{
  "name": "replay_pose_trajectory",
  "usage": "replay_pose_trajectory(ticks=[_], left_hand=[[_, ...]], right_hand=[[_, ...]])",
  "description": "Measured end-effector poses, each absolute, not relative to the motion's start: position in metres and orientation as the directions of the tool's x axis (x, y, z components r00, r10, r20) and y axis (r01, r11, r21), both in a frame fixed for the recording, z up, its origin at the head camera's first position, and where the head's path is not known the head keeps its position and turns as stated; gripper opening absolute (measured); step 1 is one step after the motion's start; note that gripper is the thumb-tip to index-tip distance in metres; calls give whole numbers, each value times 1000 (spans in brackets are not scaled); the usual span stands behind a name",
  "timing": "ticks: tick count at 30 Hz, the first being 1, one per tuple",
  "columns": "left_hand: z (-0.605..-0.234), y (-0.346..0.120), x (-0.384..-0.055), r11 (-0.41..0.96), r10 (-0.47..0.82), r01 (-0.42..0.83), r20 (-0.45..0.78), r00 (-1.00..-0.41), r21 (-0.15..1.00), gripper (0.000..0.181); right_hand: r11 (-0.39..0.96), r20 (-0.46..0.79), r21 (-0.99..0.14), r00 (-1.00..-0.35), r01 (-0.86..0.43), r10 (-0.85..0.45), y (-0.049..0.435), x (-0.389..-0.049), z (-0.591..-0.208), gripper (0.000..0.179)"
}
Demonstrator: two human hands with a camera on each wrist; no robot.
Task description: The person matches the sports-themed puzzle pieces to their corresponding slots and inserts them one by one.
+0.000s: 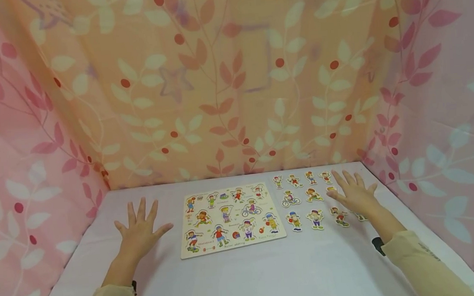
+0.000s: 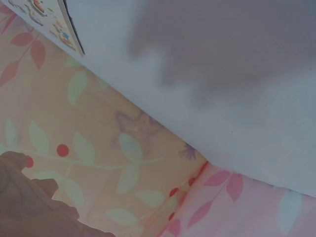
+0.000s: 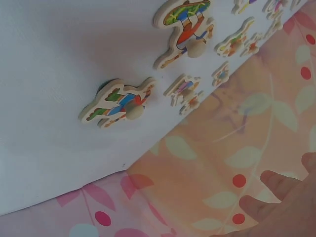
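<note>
My left hand (image 1: 140,228) hovers above the table left of a wooden picture board (image 1: 280,229), fingers spread and holding nothing. Palm down, my right hand (image 1: 354,195) is held over the right end of several loose puzzle pieces, also with fingers spread. It covers part of that group in the head view. Among the pieces are a cyclist (image 1: 291,198) and a skateboarder (image 3: 187,32). A piece with green shoes (image 3: 121,104) lies nearest the right wrist camera, a round wooden knob on top. Printed children playing sports fill the board.
A white cloth covers the table (image 1: 237,284). Patterned curtains (image 1: 233,94) with leaves and red dots enclose its back and both sides. The loose pieces lie in rows right of the board, the farthest row near the back edge.
</note>
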State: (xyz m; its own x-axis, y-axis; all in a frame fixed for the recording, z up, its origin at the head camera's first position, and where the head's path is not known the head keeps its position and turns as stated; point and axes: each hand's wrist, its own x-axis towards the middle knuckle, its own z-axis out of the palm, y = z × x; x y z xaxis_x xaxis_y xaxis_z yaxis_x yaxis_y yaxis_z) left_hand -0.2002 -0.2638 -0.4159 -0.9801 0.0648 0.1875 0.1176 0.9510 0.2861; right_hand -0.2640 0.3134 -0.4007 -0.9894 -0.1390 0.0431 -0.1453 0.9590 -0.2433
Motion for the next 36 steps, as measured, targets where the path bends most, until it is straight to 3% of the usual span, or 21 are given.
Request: replay_pose_trajectory(ticks=[13, 20, 30, 36], left_hand=[[-425, -266, -202, 944, 77, 121, 151, -985, 306, 92], [-431, -262, -203, 916, 97, 130, 104, -990, 380, 92], [-442, -249, -215, 856, 169, 89, -113, -979, 509, 95], [-450, -244, -222, 851, 188, 60, -197, -962, 522, 94]], right_hand=[[958, 20, -257, -992, -129, -128, 314, -265, -403, 89], [959, 18, -256, -993, -119, -118, 317, -266, -404, 92], [953, 16, -278, -992, -121, -121, 327, -265, -408, 93], [956, 6, -273, -994, -108, -111, 332, -267, -415, 93]])
